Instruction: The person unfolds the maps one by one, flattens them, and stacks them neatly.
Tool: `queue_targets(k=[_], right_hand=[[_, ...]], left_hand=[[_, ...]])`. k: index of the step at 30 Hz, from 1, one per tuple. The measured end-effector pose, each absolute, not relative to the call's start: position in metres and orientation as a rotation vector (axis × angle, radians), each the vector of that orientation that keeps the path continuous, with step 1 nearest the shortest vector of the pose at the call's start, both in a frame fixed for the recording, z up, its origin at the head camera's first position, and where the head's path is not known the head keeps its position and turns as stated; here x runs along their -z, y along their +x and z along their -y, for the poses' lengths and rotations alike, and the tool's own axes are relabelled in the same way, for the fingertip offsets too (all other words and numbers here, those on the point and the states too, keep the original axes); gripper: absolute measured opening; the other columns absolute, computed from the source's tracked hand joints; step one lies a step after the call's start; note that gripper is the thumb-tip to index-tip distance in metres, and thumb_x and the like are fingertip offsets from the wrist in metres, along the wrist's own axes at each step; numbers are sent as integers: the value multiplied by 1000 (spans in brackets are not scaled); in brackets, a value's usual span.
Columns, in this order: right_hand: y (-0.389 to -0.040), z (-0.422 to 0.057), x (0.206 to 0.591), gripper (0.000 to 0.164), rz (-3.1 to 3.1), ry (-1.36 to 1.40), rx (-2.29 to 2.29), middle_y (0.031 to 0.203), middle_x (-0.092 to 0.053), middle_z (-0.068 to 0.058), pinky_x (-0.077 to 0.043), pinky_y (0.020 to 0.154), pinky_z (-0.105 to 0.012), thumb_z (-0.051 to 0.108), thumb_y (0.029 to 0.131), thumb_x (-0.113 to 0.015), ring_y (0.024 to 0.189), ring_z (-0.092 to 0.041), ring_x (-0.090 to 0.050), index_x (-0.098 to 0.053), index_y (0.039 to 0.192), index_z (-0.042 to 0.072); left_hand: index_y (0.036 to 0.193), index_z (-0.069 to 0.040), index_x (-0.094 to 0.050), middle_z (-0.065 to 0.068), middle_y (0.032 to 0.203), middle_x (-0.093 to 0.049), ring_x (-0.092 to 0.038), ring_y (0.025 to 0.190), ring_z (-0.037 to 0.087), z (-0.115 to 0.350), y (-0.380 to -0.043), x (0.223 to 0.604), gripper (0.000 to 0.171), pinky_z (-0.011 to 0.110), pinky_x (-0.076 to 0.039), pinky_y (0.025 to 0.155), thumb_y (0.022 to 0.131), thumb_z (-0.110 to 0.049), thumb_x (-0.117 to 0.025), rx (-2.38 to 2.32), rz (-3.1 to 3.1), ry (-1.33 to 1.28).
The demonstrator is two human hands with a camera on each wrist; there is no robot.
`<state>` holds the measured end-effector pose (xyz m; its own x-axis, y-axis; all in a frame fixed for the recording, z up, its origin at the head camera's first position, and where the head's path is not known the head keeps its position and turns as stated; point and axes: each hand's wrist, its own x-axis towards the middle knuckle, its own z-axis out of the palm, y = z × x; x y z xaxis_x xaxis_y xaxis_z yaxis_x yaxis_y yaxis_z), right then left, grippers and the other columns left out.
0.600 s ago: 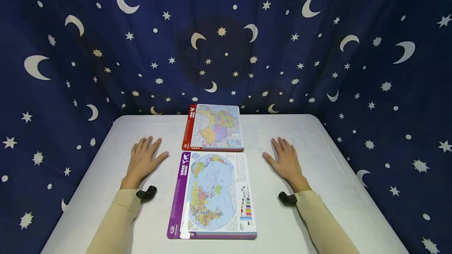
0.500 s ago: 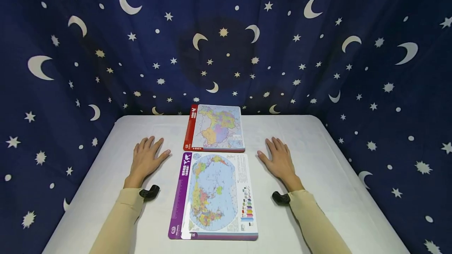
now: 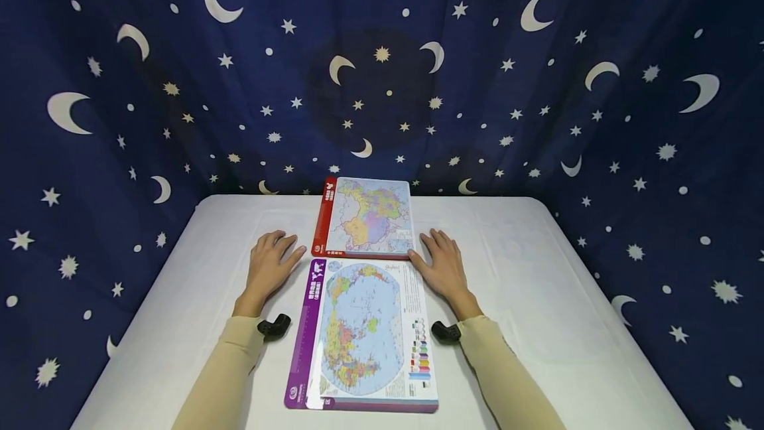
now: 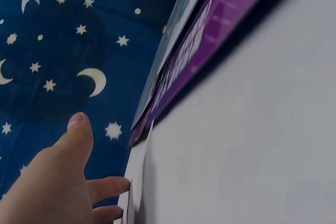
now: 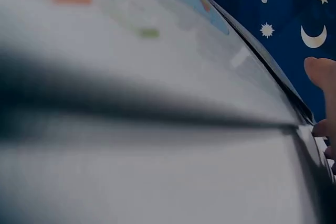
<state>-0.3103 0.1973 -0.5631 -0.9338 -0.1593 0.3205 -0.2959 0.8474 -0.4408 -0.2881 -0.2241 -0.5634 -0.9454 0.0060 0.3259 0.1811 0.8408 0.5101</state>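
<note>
Two map boards lie on the white table in the head view, one behind the other. The nearer is a world map board [image 3: 364, 330] with a purple left border; the farther is a red-bordered map board [image 3: 370, 214]. My left hand [image 3: 270, 269] is left of where they meet, fingers relaxed, thumb toward the red border. On the other side my right hand [image 3: 443, 267] has its thumb tip right at the red-bordered board's lower right corner. The left wrist view has the left hand [image 4: 58, 177] with thumb raised; at the right wrist view's edge the right hand [image 5: 324, 87] shows partly.
The white table [image 3: 513, 271] extends on both sides of the boards. A dark blue curtain [image 3: 382, 71] with moons and stars hangs behind and at the sides. Each wrist carries a small black device, the left device [image 3: 274, 327] close to the purple border.
Both hands have moved inward toward the boards, the left going right and the right going left. The boards stay in place on the table; the head view has shifted slightly.
</note>
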Motion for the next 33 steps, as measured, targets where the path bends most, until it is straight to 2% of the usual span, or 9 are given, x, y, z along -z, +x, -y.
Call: queue_targets(k=[6, 11, 18, 21, 24, 26, 30, 33], right_hand=[[-318, -189, 564, 69, 2738, 344, -762, 160, -48, -19, -21, 126, -60, 53, 96, -68, 154, -39, -37, -61, 147, 7], [-321, -190, 565, 76, 2719, 364, -737, 159, -51, -19, -24, 124, -63, 54, 89, -76, 151, -40, -40, -61, 145, 6], [-321, -187, 566, 78, 2711, 385, -760, 158, -51, -19, -25, 123, -64, 53, 89, -78, 151, -40, -41, -60, 147, 5], [-320, -184, 568, 75, 2700, 368, -818, 155, -54, -18, -29, 121, -61, 49, 88, -80, 148, -38, -44, -61, 146, 5], [-320, -181, 569, 70, 2683, 337, -895, 142, -61, -15, -34, 116, -53, 44, 88, -82, 137, -34, -49, -63, 144, 6], [-321, -180, 569, 64, 2664, 324, -947, 125, -66, -11, -38, 107, -47, 39, 89, -83, 120, -30, -53, -65, 142, 7], [-324, -183, 568, 55, 2626, 312, -1016, 91, -66, -6, -35, 86, -39, 30, 88, -84, 90, -23, -49, -69, 136, 6], [-326, -186, 567, 53, 2619, 308, -1055, 82, -64, -2, -33, 81, -37, 26, 89, -84, 81, -19, -47, -69, 135, 5]], left_hand=[[131, -5, -72, 20, 137, -57, -43, 135, 41, 206, -293, 563, 51, 62, -30, 113, 100, -46, -69, 859, 2648, -68], [126, -6, -76, 18, 127, -58, -45, 123, 38, 196, -296, 565, 45, 58, -33, 107, 99, -41, -73, 919, 2616, -77], [120, -7, -79, 15, 120, -62, -49, 116, 34, 187, -303, 564, 38, 52, -34, 102, 95, -36, -79, 1052, 2578, -93], [114, -5, -78, 13, 108, -67, -52, 106, 31, 185, -306, 564, 34, 48, -34, 97, 91, -30, -84, 1117, 2555, -60], [109, -5, -77, 11, 92, -70, -54, 94, 28, 184, -307, 563, 30, 42, -33, 90, 88, -23, -87, 1191, 2527, -31], [108, -5, -77, 9, 84, -70, -56, 88, 26, 184, -307, 562, 28, 39, -34, 86, 87, -20, -88, 1246, 2503, -20], [109, -5, -76, 6, 81, -74, -61, 81, 21, 181, -309, 562, 27, 35, -40, 82, 88, -18, -88, 1284, 2482, -32], [110, -5, -75, 4, 79, -74, -61, 75, 17, 178, -310, 562, 27, 30, -43, 77, 89, -18, -86, 1286, 2491, -51]])
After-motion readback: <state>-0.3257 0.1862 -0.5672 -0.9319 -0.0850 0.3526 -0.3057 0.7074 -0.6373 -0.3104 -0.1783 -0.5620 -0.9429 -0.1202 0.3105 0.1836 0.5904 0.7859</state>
